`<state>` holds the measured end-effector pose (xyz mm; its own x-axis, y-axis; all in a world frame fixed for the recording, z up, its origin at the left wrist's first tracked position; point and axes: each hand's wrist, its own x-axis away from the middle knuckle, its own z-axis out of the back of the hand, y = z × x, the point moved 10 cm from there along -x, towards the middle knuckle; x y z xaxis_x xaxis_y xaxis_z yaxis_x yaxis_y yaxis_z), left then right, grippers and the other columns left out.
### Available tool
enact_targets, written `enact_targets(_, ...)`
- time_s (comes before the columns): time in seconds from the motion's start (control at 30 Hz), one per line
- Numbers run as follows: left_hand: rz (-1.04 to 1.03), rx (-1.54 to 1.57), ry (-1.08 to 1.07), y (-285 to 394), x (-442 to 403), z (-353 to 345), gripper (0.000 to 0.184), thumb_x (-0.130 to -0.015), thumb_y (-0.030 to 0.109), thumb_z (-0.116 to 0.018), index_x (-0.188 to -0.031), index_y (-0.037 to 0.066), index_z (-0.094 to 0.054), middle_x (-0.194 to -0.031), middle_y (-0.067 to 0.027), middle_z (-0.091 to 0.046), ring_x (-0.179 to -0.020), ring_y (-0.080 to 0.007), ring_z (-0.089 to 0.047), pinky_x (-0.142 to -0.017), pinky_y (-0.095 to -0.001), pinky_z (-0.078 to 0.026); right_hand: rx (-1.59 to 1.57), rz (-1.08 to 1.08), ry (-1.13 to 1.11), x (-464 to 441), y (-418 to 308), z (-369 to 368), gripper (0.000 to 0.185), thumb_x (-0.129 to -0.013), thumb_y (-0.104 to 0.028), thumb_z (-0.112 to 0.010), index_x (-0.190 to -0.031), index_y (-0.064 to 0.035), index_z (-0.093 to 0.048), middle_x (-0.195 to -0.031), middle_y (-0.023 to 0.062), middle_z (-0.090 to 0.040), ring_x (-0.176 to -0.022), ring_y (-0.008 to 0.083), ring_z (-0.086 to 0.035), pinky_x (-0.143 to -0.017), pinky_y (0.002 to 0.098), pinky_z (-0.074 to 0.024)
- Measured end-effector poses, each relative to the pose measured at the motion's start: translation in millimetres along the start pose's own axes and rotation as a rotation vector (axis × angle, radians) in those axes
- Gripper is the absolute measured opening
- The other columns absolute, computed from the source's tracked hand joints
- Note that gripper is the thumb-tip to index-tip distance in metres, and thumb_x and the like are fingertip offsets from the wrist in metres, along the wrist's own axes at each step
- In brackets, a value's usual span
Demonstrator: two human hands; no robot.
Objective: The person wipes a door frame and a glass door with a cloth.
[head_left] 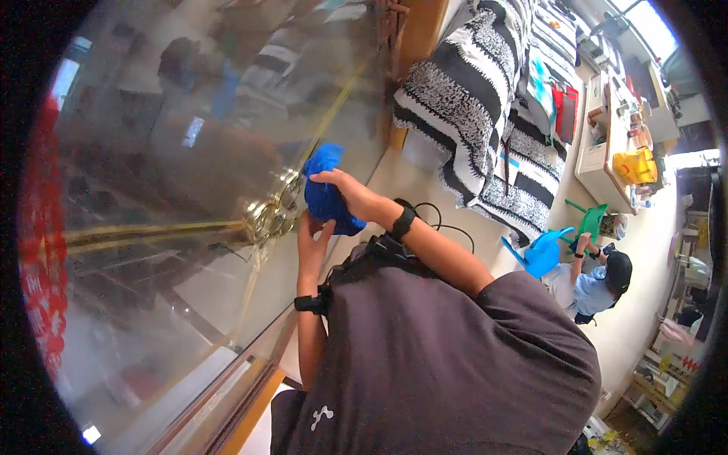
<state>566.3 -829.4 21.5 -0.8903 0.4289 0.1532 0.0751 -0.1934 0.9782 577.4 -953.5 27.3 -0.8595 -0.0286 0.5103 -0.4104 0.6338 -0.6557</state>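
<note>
A crumpled blue cloth (324, 199) is bunched between my two hands, close to a large glossy panel (174, 174) with gold lines. My right hand (353, 195) is closed over the cloth from the right, thumb and fingers pressed into it. Below, my left hand (312, 241) pinches the cloth's lower edge with its fingertips. A shiny gold ornament (271, 216) on the panel lies just left of the cloth. Whether the cloth touches the panel I cannot tell.
Red lettering (42, 250) marks the panel's far left. A black-and-white striped cover (462, 114) drapes at upper right. Another person (595, 288) is at the right, near a blue chair (540, 252) and a green chair (590, 225). A black cable (455, 228) lies on the floor.
</note>
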Motion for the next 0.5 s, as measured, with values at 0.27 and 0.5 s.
enact_targets(0.27, -0.064, -0.319, -0.019, -14, 46, 45, 0.024, -0.089, 0.02, -0.067, -0.09, -0.004, -0.064, -0.06, -0.0136, -0.057, -0.055, -0.0151, -0.055, -0.054, -0.0315, -0.042, 0.272, -0.058, 0.029, 39, 52, 0, 0.045, -0.087, -0.027, -0.064, -0.123, -0.0031, -0.053, -0.097, 0.0041, -0.046, -0.092, 0.0165, -0.046, -0.08, 0.0331, -0.0385)
enact_targets(0.5, -0.071, -0.326, -0.095, 3, 75, 57, 0.021, -0.087, 0.017, -0.067, -0.095, -0.002, -0.063, -0.066, -0.0141, -0.06, -0.055, -0.0155, -0.049, -0.054, -0.0316, -0.042, 0.415, 0.056, 0.168, 94, 71, 21, 0.042, -0.084, -0.028, -0.068, -0.108, 0.0045, -0.057, -0.091, 0.0015, -0.048, -0.081, 0.0107, -0.047, -0.066, 0.0257, -0.0372)
